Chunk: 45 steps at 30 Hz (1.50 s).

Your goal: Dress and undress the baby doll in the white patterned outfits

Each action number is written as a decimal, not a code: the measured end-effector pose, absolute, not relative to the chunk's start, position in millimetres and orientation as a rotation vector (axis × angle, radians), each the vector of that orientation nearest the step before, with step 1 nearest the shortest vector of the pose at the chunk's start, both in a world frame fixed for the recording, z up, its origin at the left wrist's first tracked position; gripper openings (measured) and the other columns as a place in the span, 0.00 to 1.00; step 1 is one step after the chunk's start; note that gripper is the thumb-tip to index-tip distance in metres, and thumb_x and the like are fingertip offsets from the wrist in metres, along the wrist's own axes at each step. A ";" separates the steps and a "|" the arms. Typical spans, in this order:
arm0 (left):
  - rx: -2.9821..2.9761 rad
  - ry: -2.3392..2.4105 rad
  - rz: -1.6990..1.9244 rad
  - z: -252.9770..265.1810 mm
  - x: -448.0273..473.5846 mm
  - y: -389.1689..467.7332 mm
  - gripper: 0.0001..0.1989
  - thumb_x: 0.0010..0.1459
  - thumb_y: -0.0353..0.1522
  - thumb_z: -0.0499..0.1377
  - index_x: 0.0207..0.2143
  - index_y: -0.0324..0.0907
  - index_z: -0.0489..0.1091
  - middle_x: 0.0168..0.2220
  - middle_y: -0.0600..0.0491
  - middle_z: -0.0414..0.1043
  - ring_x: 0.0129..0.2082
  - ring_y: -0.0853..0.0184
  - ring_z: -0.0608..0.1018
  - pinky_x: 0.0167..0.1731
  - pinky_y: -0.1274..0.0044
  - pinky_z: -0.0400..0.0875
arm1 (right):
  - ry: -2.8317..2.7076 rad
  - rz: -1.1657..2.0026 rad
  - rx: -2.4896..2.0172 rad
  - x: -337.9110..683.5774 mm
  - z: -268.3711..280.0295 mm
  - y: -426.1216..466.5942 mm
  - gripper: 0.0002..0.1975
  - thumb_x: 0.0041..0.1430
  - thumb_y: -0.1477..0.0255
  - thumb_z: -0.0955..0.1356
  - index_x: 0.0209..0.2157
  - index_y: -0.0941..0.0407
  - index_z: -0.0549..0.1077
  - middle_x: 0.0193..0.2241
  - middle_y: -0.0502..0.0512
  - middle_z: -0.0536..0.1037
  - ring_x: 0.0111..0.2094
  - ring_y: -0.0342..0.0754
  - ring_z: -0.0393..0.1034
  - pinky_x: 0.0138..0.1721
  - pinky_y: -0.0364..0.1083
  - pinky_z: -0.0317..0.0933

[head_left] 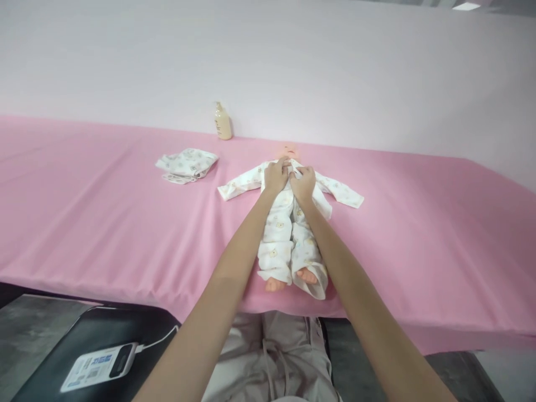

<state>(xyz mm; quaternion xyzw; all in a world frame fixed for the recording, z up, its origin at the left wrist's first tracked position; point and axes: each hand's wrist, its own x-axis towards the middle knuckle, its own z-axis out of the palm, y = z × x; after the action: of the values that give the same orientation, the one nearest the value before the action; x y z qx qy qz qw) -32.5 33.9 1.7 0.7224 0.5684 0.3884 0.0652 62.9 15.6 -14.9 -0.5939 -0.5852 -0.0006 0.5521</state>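
Observation:
A baby doll [274, 285] lies on its back on the pink-covered table, its head toward the wall and its bare feet toward me. It wears a white patterned baby top [245, 181] with the sleeves spread out, and matching pants [276, 237]. Both my hands are at the top's neckline. My left hand [276, 176] is closed at the collar near the doll's chin. Just to the right, my right hand [304, 183] pinches the other front edge of the top. The fingertips and any fastener between them are too small to make out.
Folded patterned baby clothes [188, 163] lie to the left on the pink cloth [125, 234]. A cream pump bottle [223, 121] stands by the wall. Below the table's front edge, a black chair [138, 326] carries a white power bank [98, 365] with a cable.

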 end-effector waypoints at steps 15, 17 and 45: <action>2.284 1.894 0.957 9.6 -27.1 18.9 0.18 0.61 0.32 0.47 0.51 0.50 0.69 0.52 0.46 0.64 0.52 0.56 0.64 0.46 0.66 0.61 | -1.395 -0.091 -1.492 59.4 -13.1 -2.0 0.09 0.52 0.75 0.63 0.31 0.57 0.75 0.32 0.58 0.72 0.40 0.55 0.63 0.47 0.53 0.54; 2.323 1.917 0.916 11.0 -25.4 18.9 0.18 0.61 0.32 0.48 0.51 0.47 0.68 0.53 0.45 0.64 0.53 0.55 0.63 0.46 0.65 0.61 | -1.401 -0.117 -1.496 58.7 -13.0 -4.2 0.11 0.50 0.77 0.63 0.31 0.57 0.76 0.31 0.58 0.72 0.40 0.54 0.63 0.46 0.53 0.54; 2.144 1.861 0.858 27.4 -20.7 59.2 0.08 0.54 0.33 0.55 0.34 0.47 0.73 0.41 0.51 0.76 0.48 0.56 0.71 0.49 0.60 0.59 | -1.369 0.004 -1.442 64.4 -15.5 -8.7 0.07 0.52 0.74 0.61 0.27 0.57 0.70 0.28 0.55 0.73 0.33 0.50 0.65 0.39 0.47 0.58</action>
<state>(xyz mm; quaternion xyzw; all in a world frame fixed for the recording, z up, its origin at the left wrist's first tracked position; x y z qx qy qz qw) -20.7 59.2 27.4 0.7200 0.6252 0.2882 0.0878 64.4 -8.7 -15.5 -0.6079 -0.5771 0.0016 0.5454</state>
